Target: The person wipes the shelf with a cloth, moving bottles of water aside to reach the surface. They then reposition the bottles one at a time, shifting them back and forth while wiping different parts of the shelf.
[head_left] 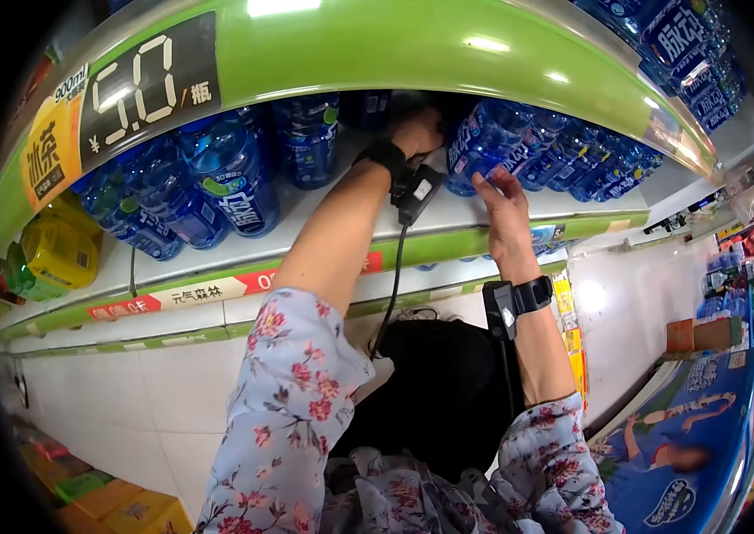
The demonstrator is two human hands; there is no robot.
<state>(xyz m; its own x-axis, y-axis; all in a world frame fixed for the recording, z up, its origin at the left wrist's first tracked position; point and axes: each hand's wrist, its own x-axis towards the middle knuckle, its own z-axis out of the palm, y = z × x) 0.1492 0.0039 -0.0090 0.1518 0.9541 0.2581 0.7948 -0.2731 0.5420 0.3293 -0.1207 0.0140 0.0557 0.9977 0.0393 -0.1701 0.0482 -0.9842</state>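
My left hand point(420, 132) reaches deep into the shelf under the green upper edge, in the gap between blue drink bottles. Its fingers are in shadow and hidden, so what they hold cannot be made out. Just right of it a blue drink bottle point(477, 147) with a white-lettered label stands at the shelf front. At that bottle's lower right side is my right hand point(506, 209), palm towards me, thumb and bent fingers apart. The fingertips are at or very near the bottle, without wrapping round it. Both wrists carry black straps with small devices, and a cable point(395, 294) hangs from the left one.
More blue bottles point(239, 191) line the shelf point(306, 214) to the left, and others point(599, 160) to the right. The green upper shelf edge point(377, 49) curves low over my hands. Yellow bottles point(61, 245) stand far left. A blue poster-covered display point(689, 445) is at lower right.
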